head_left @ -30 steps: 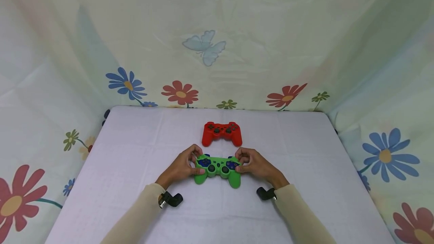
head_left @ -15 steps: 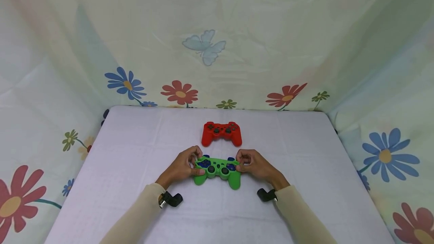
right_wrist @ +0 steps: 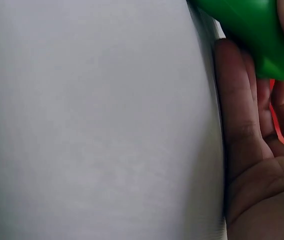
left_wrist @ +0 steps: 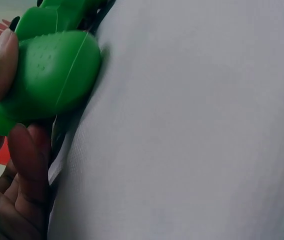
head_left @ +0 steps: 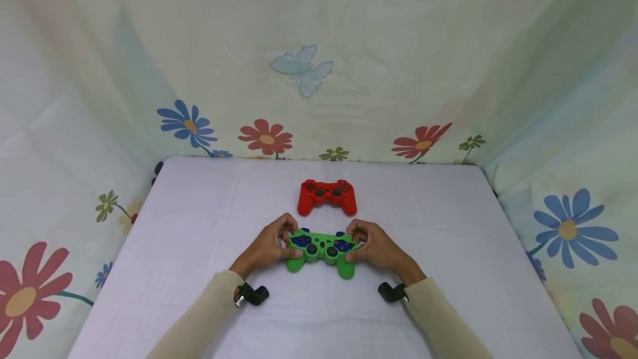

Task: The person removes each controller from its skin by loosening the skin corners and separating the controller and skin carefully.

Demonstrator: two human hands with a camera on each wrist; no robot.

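Note:
A green game controller (head_left: 322, 248) with dark blue button areas and two black thumbsticks lies just above or on the white cloth in the head view. My left hand (head_left: 266, 244) grips its left end, thumb on top and fingers curled behind and beneath. At the opposite end my right hand (head_left: 376, 247) holds the controller, its thumb near the top of the right handle. The left wrist view shows the rounded green handle (left_wrist: 57, 70) close to the cloth, between thumb and fingers. In the right wrist view, fingers (right_wrist: 236, 95) reach under the green body (right_wrist: 254, 30).
A red game controller (head_left: 327, 196) lies just beyond the green one, its handles facing me. White cloth (head_left: 209, 198) covers the table. Flower-printed curtains (head_left: 369, 87) stand at the back and both sides. A black wrist camera (head_left: 253, 295) sits on each wrist.
My right thumb has shifted from the blue button area down toward the right handle. The left hand keeps its grip, and the red controller stays where it was.

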